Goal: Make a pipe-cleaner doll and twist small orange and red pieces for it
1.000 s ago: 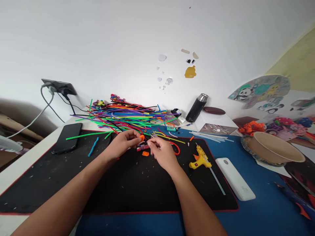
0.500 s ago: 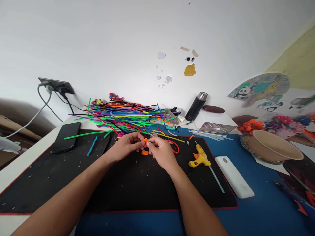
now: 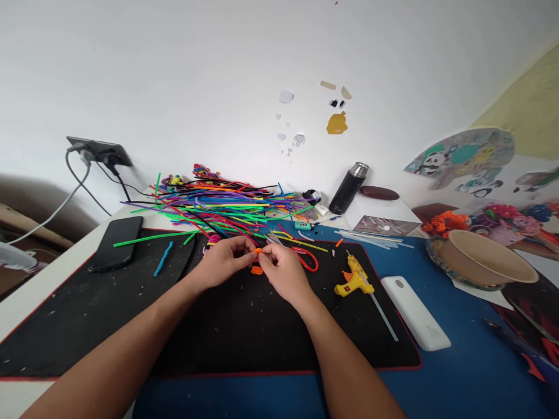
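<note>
Between their fingertips, my left hand (image 3: 227, 259) and my right hand (image 3: 283, 266) pinch a small piece of orange pipe cleaner (image 3: 258, 251). Most of it is covered by the fingers. A second short orange piece (image 3: 257, 270) lies on the black mat (image 3: 236, 331) just below them. Scissors with red handles (image 3: 311, 263) rest behind my right hand, their blades partly hidden. A pink and yellow bit (image 3: 213, 239) shows behind my left hand. Further left on the mat is a twisted blue pipe cleaner (image 3: 163, 258).
Many coloured pipe cleaners (image 3: 218, 203) are heaped along the wall. A yellow glue gun (image 3: 354, 278) lies to the right, beside a white power bank (image 3: 414, 314). Also around are a black phone (image 3: 117, 243), a black thermos (image 3: 348, 189) and a beige bowl (image 3: 484, 259).
My fingers have closed more over the orange piece, so less of it shows. The hands stay in nearly the same place, and the other things have not moved.
</note>
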The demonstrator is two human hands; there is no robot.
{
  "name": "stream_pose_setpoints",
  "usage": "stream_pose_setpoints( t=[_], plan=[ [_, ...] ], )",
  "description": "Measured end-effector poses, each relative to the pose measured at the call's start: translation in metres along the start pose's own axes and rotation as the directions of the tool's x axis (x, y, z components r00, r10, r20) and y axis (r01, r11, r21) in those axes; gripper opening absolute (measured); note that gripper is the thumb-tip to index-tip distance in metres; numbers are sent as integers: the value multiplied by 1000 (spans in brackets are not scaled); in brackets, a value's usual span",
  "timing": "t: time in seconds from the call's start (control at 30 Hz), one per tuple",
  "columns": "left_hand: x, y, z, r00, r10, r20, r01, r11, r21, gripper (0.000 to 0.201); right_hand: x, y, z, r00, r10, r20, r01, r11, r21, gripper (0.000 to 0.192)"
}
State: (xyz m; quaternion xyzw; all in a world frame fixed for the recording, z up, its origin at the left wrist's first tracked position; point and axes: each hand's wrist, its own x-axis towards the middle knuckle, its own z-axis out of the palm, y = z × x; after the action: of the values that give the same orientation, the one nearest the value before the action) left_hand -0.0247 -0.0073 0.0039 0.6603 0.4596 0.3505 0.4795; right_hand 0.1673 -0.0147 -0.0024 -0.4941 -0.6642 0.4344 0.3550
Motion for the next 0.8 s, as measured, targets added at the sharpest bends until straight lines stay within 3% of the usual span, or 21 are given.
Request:
stream_pose_setpoints(
  t=[0.27,0.53,0.8],
  plan=[
    [1,7,8,996,-10,-83,18,995,94,22,0,-1,2,1000,15,-21,-14,999,49,11],
    [2,9,7,996,-46,-71,42,998,-54,29,2,0,3,998,52,20,-55,979,198,17],
    [4,9,7,997,-45,-62,40,996,-79,34,2,2,4,998,55,16,-57,972,229,16]
  ],
)
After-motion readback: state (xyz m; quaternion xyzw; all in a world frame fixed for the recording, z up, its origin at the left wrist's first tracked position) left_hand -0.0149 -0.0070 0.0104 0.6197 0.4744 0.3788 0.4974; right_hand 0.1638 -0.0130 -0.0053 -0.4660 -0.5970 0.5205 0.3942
